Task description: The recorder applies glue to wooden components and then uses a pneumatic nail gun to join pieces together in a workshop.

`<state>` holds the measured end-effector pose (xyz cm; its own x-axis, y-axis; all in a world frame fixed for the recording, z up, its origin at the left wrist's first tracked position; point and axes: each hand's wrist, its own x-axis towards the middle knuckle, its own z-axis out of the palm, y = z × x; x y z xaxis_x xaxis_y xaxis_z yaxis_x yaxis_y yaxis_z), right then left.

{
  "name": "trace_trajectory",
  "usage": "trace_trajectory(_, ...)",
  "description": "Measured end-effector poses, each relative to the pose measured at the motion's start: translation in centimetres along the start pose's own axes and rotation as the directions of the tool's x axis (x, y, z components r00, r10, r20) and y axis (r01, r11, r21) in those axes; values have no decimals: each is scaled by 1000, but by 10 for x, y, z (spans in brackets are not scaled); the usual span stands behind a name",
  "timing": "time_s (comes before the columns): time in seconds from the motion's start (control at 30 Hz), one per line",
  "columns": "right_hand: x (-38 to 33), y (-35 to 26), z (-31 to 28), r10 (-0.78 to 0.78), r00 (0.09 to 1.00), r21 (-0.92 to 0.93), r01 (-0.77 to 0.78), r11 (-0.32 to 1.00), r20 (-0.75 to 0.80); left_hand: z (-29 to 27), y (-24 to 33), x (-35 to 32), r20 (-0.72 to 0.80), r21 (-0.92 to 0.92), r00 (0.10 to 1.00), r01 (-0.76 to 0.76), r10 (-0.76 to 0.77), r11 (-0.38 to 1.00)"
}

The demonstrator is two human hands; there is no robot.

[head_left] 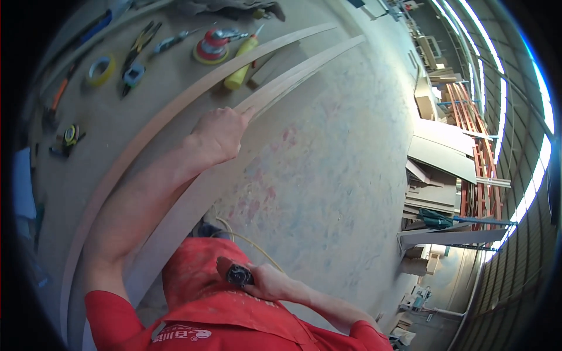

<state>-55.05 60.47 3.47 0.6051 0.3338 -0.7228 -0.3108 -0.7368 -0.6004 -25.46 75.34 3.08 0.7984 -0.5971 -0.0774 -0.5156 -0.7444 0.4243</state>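
My left hand [219,133] is closed at the edge of a long pale wooden strip [293,76], its fingers curled and one fingertip pressed on the wood. A second, curved wooden strip [153,127] lies alongside, to the left of it, passing near my forearm. Close to my red apron [196,260], my right hand [270,284] grips a short tool with a round black end [239,275] and a reddish-brown side. The rest of that tool is hidden, so its kind does not show.
On the grey worktable lie a red sander [212,47], a yellow bottle [241,63], yellow tape [101,70], pliers [142,42], a hammer [57,96] and a tape measure [71,136]. A yellow hose [253,243] trails over the floor. Stacked boards [442,155] stand right.
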Motion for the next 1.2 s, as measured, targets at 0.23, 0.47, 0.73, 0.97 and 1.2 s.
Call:
trace_trajectory(0.23, -6, 7, 6, 41, 997, 155, -31, 987, -58, 7, -4, 37, 130, -69, 991, 16, -7, 998)
trace_trajectory(0.47, 6, 7, 9, 77, 997, 117, -79, 990, 18, 30, 1, 28, -238, -216, 966, 53, -105, 975)
trace_trajectory(0.73, 20, 13, 7, 76, 994, 138, -65, 988, -79, 33, -9, 40, -184, -220, 982, -7, -34, 976)
trace_trajectory(0.97, 31, 16, -1, 80, 989, 182, -57, 982, -122, 29, -5, 48, -108, -208, 991, 54, -78, 977)
trace_trajectory(1.2, 46, 39, -41, 58, 992, 244, -28, 969, -113, 41, 15, 141, -188, -215, 978, 49, -90, 975)
